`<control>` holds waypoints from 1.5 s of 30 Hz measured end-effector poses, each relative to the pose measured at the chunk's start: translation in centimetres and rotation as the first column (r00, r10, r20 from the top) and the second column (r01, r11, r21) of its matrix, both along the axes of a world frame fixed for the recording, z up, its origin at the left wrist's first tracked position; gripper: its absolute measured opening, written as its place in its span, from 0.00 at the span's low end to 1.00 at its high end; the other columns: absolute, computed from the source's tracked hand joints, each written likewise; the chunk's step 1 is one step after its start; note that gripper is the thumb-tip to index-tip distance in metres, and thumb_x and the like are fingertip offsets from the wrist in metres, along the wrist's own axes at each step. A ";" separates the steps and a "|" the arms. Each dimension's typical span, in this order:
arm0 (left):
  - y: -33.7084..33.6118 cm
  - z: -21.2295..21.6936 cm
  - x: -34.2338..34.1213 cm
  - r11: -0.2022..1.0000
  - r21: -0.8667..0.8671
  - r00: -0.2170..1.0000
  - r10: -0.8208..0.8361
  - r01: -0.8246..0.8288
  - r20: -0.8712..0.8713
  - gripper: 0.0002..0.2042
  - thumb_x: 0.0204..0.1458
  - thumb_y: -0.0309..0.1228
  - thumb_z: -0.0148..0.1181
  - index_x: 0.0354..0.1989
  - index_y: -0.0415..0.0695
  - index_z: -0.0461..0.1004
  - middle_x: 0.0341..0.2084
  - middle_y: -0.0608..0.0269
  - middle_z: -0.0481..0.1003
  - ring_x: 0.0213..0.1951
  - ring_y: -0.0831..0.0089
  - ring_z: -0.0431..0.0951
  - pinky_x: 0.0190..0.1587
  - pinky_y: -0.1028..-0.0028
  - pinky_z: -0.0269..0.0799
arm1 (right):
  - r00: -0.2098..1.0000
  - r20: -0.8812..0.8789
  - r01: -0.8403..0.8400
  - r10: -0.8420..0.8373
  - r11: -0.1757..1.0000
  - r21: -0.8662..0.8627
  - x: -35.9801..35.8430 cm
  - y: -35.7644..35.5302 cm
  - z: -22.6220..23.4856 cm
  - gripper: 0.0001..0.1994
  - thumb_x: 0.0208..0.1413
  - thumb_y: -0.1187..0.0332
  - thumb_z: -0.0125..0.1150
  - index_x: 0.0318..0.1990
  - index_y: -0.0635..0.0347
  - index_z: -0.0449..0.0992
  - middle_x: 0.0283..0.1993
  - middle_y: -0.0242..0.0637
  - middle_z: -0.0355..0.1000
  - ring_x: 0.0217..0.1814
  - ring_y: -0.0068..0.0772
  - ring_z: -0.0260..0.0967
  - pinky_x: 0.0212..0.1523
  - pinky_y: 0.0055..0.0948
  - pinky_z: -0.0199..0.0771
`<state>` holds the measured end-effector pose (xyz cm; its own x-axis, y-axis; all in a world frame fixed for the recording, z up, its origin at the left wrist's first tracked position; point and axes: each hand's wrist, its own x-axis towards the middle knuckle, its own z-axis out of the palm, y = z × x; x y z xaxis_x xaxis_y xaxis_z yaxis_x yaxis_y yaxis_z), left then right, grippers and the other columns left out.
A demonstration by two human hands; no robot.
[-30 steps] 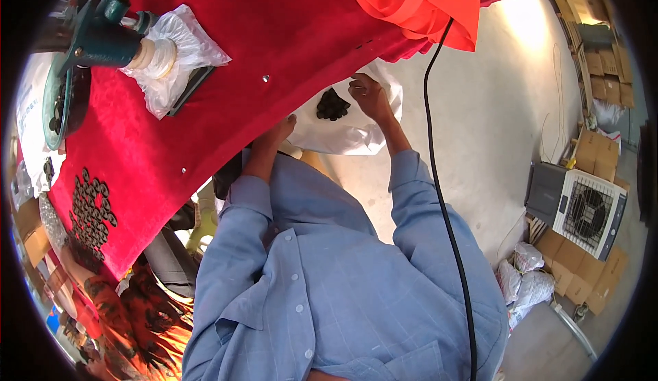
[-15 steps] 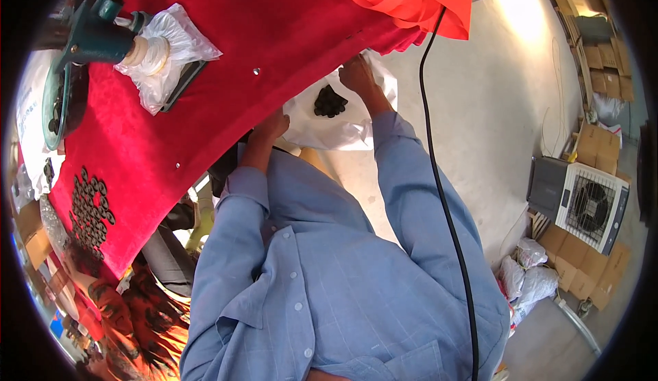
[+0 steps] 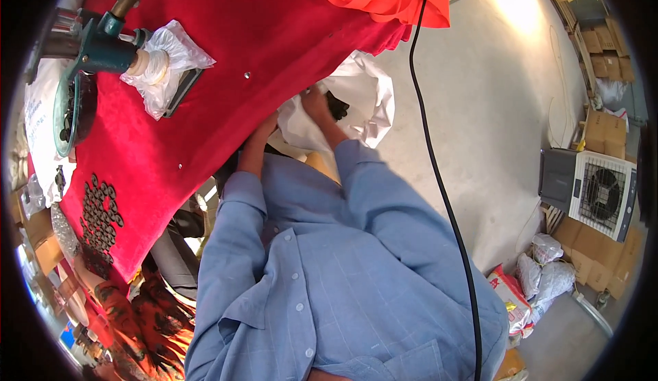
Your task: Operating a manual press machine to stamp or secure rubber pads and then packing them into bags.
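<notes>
A white plastic bag (image 3: 375, 100) hangs open beside the table's edge, with dark small pieces (image 3: 336, 106) lying inside. My right hand (image 3: 317, 104) is closed on the bag's rim near the red cloth. Just to its left, my left hand (image 3: 266, 126) grips the bag's near side; its fingertips are partly hidden by the table edge and the bag. My two hands are close together.
Red cloth covers the table (image 3: 212, 106). On it stand a green hand-cranked machine (image 3: 110, 52) with a plastic-wrapped part and several dark round pieces (image 3: 101, 216). A black cable (image 3: 439, 168) hangs at my right. A fan unit (image 3: 602, 192) and cartons line the right side.
My right hand has moved left from the bag's far right side toward my left hand. The bag's mouth has folded up, hiding part of the dark pieces. The view has shifted slightly.
</notes>
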<state>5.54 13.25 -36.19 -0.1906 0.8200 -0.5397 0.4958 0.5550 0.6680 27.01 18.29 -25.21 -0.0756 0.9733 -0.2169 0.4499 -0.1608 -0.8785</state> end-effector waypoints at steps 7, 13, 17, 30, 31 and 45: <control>0.8 1.7 4.9 0.969 0.211 0.981 0.095 -0.130 0.170 0.33 0.55 0.42 0.64 0.67 0.39 0.63 0.64 0.37 0.67 0.64 0.44 0.69 0.68 0.53 0.61 | 0.888 -0.194 -0.390 0.418 0.906 0.165 2.6 3.2 -5.6 0.19 0.65 0.60 0.52 0.59 0.56 0.74 0.49 0.47 0.79 0.48 0.43 0.74 0.51 0.39 0.75; -1.7 11.5 9.2 0.954 0.058 0.878 -0.245 0.293 -0.411 0.38 0.54 0.50 0.65 0.68 0.39 0.63 0.66 0.39 0.65 0.67 0.41 0.64 0.70 0.51 0.56 | 0.821 -0.087 -0.545 0.564 0.730 -0.413 4.4 5.3 -0.2 0.23 0.62 0.62 0.55 0.64 0.57 0.69 0.61 0.54 0.72 0.57 0.55 0.75 0.59 0.44 0.74; -1.4 11.1 10.9 0.919 0.206 0.893 -0.241 0.335 -0.380 0.39 0.53 0.51 0.65 0.68 0.38 0.63 0.67 0.38 0.64 0.68 0.41 0.61 0.70 0.51 0.55 | 0.849 0.016 -0.447 0.529 0.733 -0.513 5.0 6.7 0.0 0.23 0.62 0.64 0.55 0.64 0.58 0.69 0.61 0.53 0.72 0.56 0.56 0.74 0.61 0.44 0.72; -2.3 0.1 11.0 0.857 0.327 0.708 -0.061 0.399 -0.703 0.20 0.52 0.29 0.58 0.54 0.39 0.77 0.53 0.37 0.75 0.55 0.40 0.75 0.62 0.48 0.66 | 0.698 0.340 -0.703 0.630 0.692 0.162 11.3 11.7 -4.8 0.23 0.62 0.65 0.55 0.64 0.59 0.69 0.62 0.52 0.71 0.57 0.56 0.74 0.63 0.46 0.69; -1.9 2.0 12.0 0.824 0.407 0.728 -0.009 0.394 -0.686 0.20 0.52 0.29 0.58 0.54 0.39 0.77 0.53 0.37 0.76 0.55 0.40 0.75 0.61 0.48 0.66 | 0.694 0.378 -0.711 0.613 0.666 0.226 11.9 12.3 -4.4 0.23 0.62 0.65 0.54 0.63 0.60 0.68 0.63 0.52 0.71 0.57 0.56 0.73 0.63 0.46 0.69; -7.7 23.2 12.0 0.843 0.395 0.931 -0.342 0.365 -0.128 0.19 0.53 0.32 0.62 0.53 0.39 0.77 0.45 0.46 0.80 0.47 0.50 0.82 0.51 0.56 0.77 | 0.514 -0.447 -0.798 0.732 0.599 0.064 7.2 -1.3 24.4 0.15 0.62 0.75 0.54 0.54 0.69 0.77 0.50 0.43 0.79 0.55 0.34 0.76 0.60 0.33 0.72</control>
